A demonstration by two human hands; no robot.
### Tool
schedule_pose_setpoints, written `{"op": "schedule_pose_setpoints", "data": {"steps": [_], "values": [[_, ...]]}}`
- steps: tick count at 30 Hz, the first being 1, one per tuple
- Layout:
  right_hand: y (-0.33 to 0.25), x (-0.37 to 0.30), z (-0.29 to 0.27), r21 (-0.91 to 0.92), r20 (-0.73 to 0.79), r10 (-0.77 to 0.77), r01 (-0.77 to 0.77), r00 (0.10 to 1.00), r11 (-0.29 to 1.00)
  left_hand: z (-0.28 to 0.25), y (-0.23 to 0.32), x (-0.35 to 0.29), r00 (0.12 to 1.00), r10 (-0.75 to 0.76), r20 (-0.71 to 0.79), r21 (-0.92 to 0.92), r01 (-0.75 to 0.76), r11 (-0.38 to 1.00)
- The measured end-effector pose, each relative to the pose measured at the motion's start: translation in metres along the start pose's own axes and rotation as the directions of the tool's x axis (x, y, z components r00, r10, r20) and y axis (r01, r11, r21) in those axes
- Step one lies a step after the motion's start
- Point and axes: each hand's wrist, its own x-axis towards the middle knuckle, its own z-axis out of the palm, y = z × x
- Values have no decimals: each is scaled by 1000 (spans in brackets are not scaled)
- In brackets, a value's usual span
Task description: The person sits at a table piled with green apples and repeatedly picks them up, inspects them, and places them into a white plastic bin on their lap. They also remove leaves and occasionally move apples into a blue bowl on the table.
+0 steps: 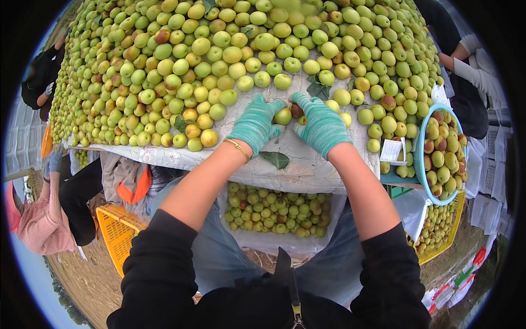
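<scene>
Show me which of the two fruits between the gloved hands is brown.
The dark fruit, nearer the right hand, is brown; the paler fruit, nearer the left hand, is mostly yellow-green.

i'm standing in what's looking like an open-air fruit-handling yard: a heap of green fruit (142, 71) is spreading across twelve o'clock, other people (476, 77) are flanking it at two and ten, dry earth (87, 281) and pale sky (35, 267) are showing at eight, an orange crate (116, 241) is sitting there too, and a yellow crate (457, 222) is holding fruit at four.
</scene>
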Motion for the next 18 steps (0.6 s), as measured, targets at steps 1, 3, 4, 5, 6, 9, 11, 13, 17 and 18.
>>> {"op": "schedule_pose_setpoints", "data": {"steps": [1,3,4,5,6,9,11,13,17,18], "values": [[0,-5,0,69,-11,-12,12,1000,998,-2,2,-4,999,-12,46,-8,13,1000],[-1,-12,-3,157,70,46,-56,996,986,-8,7,-12,997,6,81,-60,-2,998],[-2,-19,-7,247,100,82,-105,992,963,-14,8,-17,995,18,101,-102,-8,995],[-4,-28,-12,301,117,103,-134,988,944,-18,10,-24,992,32,123,-140,-14,990],[-4,-40,-19,435,223,72,-166,972,885,-26,8,-31,989,76,127,-152,-56,987],[-17,-81,-27,677,426,40,-348,904,648,-41,2,-61,880,101,463,-387,98,917],[-22,-101,-28,605,625,-43,-448,779,658,-33,5,-87,846,197,495,-299,-48,953],[-25,-114,-19,438,751,54,-558,658,705,-21,7,-110,851,222,476,-165,-161,973],[-17,-127,-9,487,348,-95,-93,933,869,-26,-31,-99,985,-123,-121,-246,90,965],[-15,-128,-8,473,357,-61,-125,932,872,-32,-45,-90,938,-197,-284,28,214,977]]}}
